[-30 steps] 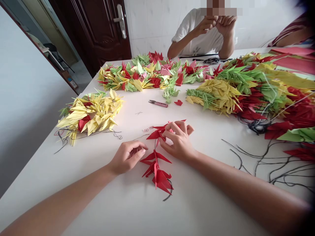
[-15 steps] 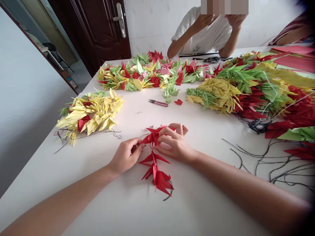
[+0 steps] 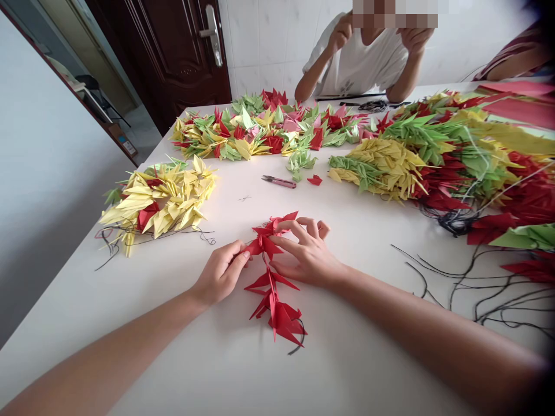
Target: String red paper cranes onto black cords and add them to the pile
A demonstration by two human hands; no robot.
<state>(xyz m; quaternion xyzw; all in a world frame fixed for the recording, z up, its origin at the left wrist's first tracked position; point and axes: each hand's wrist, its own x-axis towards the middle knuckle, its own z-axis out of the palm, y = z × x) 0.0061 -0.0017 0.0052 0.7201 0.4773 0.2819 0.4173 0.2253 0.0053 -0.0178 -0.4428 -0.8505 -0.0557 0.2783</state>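
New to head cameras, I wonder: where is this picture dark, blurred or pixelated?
Head view: dark, blurry right corners, the lower over the right forearm; a co-worker pixelated at the head; red folded paper fairly sharp, soft shadows on the table.

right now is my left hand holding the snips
No, the left hand pinches red folded paper, and the snips lie apart on the table.

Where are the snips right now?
Head view, just above picture centre: the pink-handled snips lie on the white table beyond the right hand, slightly left of a small red paper piece.
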